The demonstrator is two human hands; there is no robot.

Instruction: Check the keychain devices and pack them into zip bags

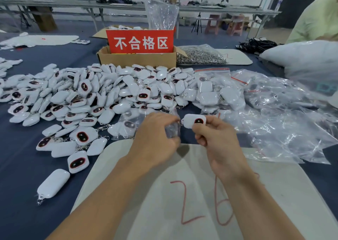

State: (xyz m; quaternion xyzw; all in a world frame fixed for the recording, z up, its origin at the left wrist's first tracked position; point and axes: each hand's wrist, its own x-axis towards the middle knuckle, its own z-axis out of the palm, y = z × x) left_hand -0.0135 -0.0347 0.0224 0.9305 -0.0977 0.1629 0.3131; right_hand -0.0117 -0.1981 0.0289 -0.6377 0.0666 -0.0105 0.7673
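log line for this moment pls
left hand: holds zip bag | right hand: pinches keychain device | device beside bag, not yet inside

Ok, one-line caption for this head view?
Right hand holds a keychain device beside the zip bag gripped by the left hand, device heap behind.

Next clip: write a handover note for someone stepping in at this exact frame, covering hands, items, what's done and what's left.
Left hand grips a clear zip bag.
Right hand pinches one keychain device beside the bag, not yet inside.
Done: several filled bags lie right of the loose pile.
Left: bag this device, then work through the pile. The cardboard box with the red sign sits behind it.
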